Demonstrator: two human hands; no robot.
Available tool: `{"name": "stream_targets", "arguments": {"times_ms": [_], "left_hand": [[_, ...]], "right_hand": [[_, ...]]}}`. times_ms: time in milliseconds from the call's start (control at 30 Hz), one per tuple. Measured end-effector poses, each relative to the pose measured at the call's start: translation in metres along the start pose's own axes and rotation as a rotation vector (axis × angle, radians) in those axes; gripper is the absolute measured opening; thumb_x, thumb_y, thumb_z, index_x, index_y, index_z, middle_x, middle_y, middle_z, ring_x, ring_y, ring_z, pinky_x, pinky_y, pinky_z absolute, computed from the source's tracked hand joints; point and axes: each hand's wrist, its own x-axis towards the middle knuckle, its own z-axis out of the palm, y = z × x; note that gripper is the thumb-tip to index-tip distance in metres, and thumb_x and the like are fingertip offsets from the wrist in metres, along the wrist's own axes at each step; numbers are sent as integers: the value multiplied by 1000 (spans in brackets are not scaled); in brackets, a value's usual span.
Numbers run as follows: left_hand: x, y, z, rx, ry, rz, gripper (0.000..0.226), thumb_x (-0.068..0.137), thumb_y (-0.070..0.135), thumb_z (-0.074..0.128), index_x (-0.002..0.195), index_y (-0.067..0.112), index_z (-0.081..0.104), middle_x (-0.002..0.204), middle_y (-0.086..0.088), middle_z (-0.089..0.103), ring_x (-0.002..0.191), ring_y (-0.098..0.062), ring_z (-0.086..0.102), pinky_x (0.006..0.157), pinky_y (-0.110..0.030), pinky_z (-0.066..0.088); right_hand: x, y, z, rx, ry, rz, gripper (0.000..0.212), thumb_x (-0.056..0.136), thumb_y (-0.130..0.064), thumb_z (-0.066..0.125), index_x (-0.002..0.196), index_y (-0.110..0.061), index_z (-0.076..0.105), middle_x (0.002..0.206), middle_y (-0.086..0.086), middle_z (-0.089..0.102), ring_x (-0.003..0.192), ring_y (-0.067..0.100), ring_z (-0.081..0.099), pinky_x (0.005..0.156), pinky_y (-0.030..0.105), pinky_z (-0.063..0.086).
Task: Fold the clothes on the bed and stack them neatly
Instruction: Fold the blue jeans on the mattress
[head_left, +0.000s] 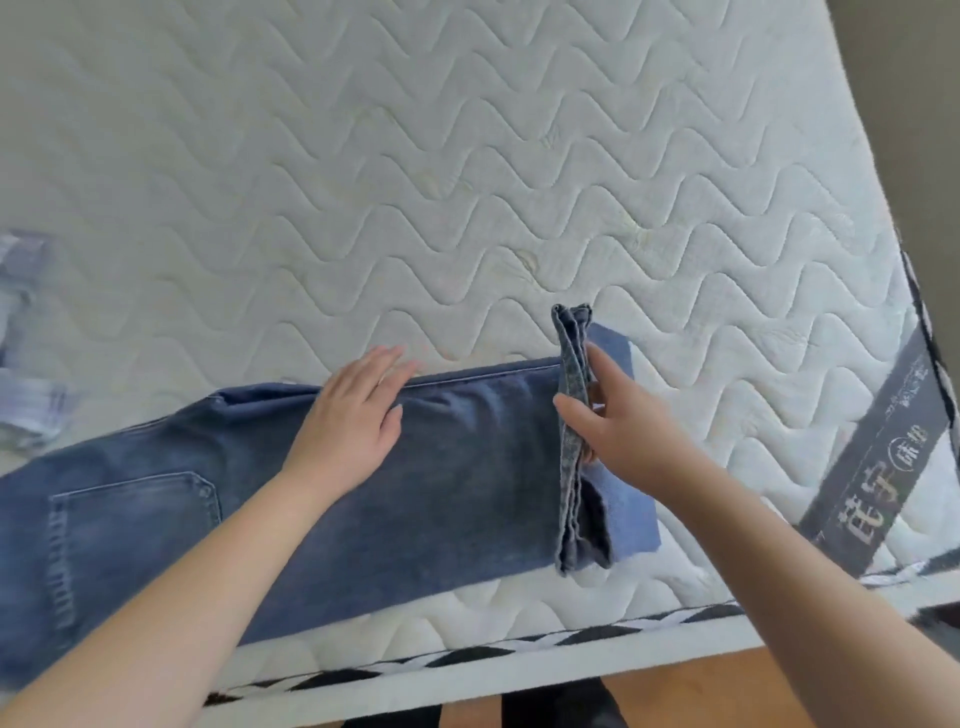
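Observation:
A pair of blue jeans (457, 483) lies flat along the near edge of the bare quilted mattress (467, 182), waist to the left, legs to the right. My left hand (353, 415) presses flat on the legs near their far edge, fingers straight. My right hand (613, 426) pinches the hem end of the legs (571, 374), which stands lifted upright off the mattress. A back pocket (135, 514) shows at the left.
A pale striped garment (26, 338) lies crumpled at the left edge of the mattress. A dark label band (878, 478) crosses the mattress's near right corner. Wooden floor (701, 691) shows below the mattress's edge.

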Motion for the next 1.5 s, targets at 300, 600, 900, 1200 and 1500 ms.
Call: {"name": "stream_targets", "arguments": {"times_ms": [300, 600, 900, 1200, 1500], "left_hand": [[-61, -108, -32, 163, -5, -425, 87, 85, 56, 60, 155, 20, 21, 158, -6, 30, 148, -26, 21, 118, -48, 6], [-103, -126, -22, 51, 209, -162, 28, 77, -2, 73, 104, 7, 76, 110, -6, 73, 101, -27, 68, 94, -40, 47], [-155, -125, 2, 35, -21, -231, 59, 82, 5, 67, 139, 3, 52, 149, -11, 45, 138, -28, 43, 113, -44, 36], [-165, -130, 3, -157, 66, -316, 52, 85, -5, 48, 135, 7, 57, 149, -15, 44, 140, -34, 37, 113, -43, 31], [-165, -139, -16, -427, 101, -516, 45, 92, -10, 43, 127, 8, 64, 139, -1, 56, 134, -13, 44, 110, -6, 17]], "right_hand": [[11, -65, 98, 51, -81, -2, 55, 92, -35, 53, 140, -50, 33, 73, -4, 62, 52, 2, 52, 45, 17, 44], [13, -112, 175, -73, -158, -2, 69, 91, -37, 54, 151, -41, 19, 77, -3, 65, 66, 16, 63, 58, 35, 54], [6, -129, 262, -383, -215, -25, 80, 94, -36, 48, 155, -29, -4, 77, 2, 58, 72, 27, 57, 54, 33, 35], [9, -128, 319, -605, -138, -79, 80, 96, -26, 41, 156, -12, -11, 94, 8, 66, 66, 28, 50, 56, 33, 32], [16, -112, 340, -602, -233, -133, 73, 102, -50, 27, 156, -18, -10, 135, 10, 51, 117, 34, 53, 89, 45, 42]]}}
